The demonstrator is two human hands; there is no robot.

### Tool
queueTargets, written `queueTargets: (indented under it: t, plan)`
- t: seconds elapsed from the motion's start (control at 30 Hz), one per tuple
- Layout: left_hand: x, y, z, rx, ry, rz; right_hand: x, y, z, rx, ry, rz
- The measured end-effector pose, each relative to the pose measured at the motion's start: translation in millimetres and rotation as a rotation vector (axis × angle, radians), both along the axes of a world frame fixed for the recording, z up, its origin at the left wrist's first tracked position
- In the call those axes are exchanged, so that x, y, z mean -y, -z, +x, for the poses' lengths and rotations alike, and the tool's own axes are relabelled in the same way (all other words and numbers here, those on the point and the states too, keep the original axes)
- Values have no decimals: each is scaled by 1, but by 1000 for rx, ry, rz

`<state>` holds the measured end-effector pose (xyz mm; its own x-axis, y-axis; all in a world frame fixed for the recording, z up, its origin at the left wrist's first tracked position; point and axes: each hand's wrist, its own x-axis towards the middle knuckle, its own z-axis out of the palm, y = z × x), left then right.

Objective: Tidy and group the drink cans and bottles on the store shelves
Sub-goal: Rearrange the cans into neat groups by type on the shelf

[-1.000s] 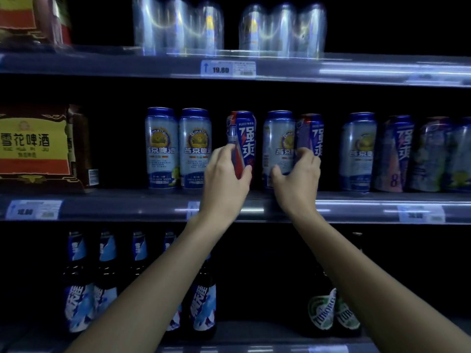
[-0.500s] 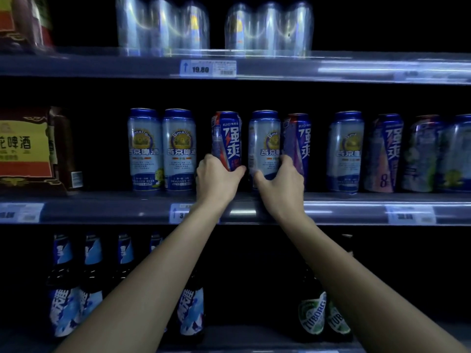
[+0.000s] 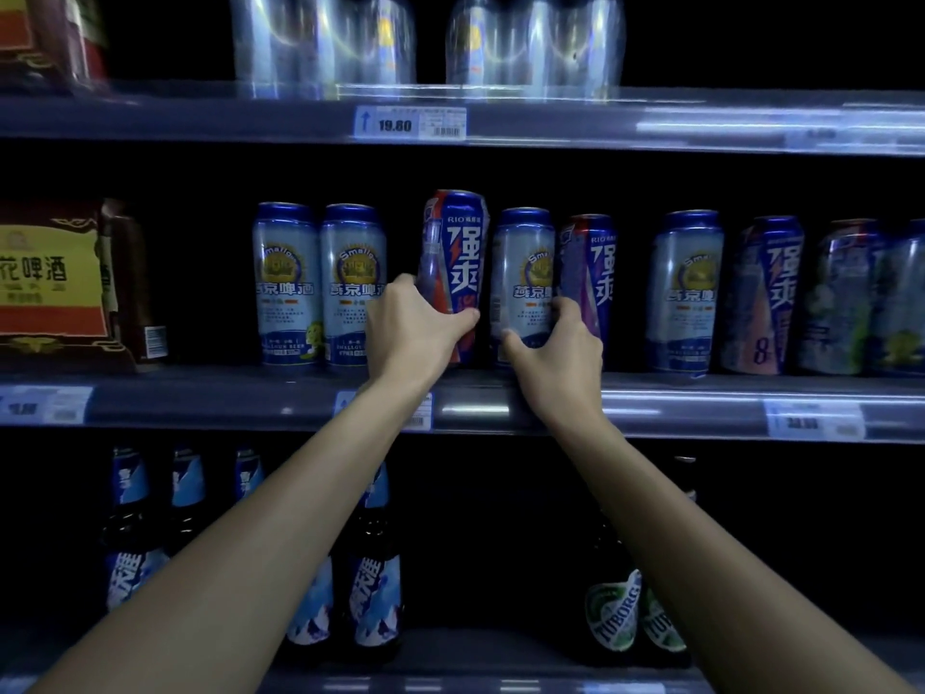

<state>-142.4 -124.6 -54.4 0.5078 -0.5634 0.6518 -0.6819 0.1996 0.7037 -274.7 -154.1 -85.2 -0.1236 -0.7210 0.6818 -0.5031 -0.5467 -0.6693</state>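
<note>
On the middle shelf stands a row of tall cans. My left hand grips a red-and-blue RIO can, which sits higher than its neighbours and leans slightly. My right hand is wrapped round the base of a silver-blue beer can beside it. A purple RIO can stands right behind my right hand. Two matching silver-blue beer cans stand to the left of my left hand.
Further right stand another silver-blue can, a RIO can and darker cans. A yellow-and-red beer carton fills the left. Shrink-wrapped can packs sit on the top shelf, dark bottles and green-labelled bottles below.
My left hand has raised the red-and-blue RIO can, which now stands taller than the row and tilts. My right hand has settled lower round the silver-blue can's base.
</note>
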Motion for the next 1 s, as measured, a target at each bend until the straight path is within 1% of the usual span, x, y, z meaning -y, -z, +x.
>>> queueTargets:
  t: [0.07,0.2,0.37,0.57,0.77,1.0]
  plan:
    - [-6,-5,0,7,7,-38,0,-1,-1,14,-10,8]
    - [-19,-10,2,-43,63,-73,-2,-3,-2,26,-26,21]
    - [-41,-8,14,-73,96,-23,-2,-6,-3,32,-11,29]
    - [-61,2,37,-68,129,-40,-3,-5,0,57,3,20]
    - [-74,5,61,-88,67,-87,-4,-5,18,19,-9,10]
    - [-81,9,86,-87,17,-89,-4,-11,48,-40,-20,73]
